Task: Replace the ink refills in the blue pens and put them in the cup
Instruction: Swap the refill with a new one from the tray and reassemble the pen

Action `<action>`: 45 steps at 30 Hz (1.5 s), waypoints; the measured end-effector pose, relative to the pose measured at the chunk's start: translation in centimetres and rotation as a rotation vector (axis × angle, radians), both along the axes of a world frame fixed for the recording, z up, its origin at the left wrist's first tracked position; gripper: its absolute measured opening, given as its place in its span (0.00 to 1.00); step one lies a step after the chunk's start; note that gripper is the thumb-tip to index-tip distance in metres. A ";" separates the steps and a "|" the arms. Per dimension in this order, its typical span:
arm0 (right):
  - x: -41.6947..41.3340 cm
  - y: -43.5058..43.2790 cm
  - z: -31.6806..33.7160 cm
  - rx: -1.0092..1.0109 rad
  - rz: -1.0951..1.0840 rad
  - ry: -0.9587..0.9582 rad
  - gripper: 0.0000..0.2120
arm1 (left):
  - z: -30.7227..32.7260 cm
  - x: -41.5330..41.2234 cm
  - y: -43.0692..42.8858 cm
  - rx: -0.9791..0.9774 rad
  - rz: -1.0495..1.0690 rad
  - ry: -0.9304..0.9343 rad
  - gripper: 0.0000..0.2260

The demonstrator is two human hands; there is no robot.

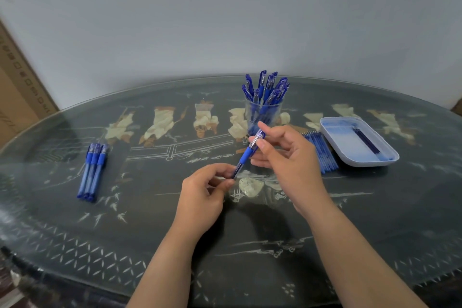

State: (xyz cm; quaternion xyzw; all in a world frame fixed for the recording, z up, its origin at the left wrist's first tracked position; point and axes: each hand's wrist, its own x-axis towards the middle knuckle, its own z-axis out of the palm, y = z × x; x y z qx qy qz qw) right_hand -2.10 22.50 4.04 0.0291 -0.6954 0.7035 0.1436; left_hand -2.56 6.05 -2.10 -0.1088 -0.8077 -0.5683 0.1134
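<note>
I hold one blue pen [246,154] slanted above the table's middle. My left hand [207,189] pinches its lower barrel end, and my right hand [285,155] grips its upper part near the cap and clip. Behind them a clear cup [263,114] stands upright, holding several blue pens. Three more blue pens [92,172] lie side by side on the left. A row of blue refills [321,151] lies to the right of my right hand. Further right, a white tray [332,140] holds a couple of dark refills [366,141].
The oval table [150,232] is dark, glass-topped and decorated with inlaid figures. Its curved front edge runs close to me. A cardboard box [17,87] leans against the wall at the far left. A plain wall rises behind the table.
</note>
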 end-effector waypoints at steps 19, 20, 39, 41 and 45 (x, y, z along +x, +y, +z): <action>0.6 -0.7 0.0 0.070 -0.017 0.011 0.10 | 0.5 0.2 -0.2 0.046 -0.022 -0.066 0.14; 0.7 -0.9 -0.1 0.087 -0.029 0.024 0.10 | 0.5 0.2 -0.2 0.052 -0.019 -0.075 0.14; -0.8 3.9 7.1 0.237 -0.318 0.250 0.18 | 0.8 -0.7 -1.8 0.663 0.321 -0.159 0.09; -1.7 4.8 9.1 0.273 -0.370 0.307 0.17 | 0.8 -0.7 -1.6 0.623 0.315 -0.178 0.09; -4.0 5.3 12.0 0.359 -0.413 0.357 0.15 | 0.7 -0.7 -1.5 0.585 0.321 -0.181 0.09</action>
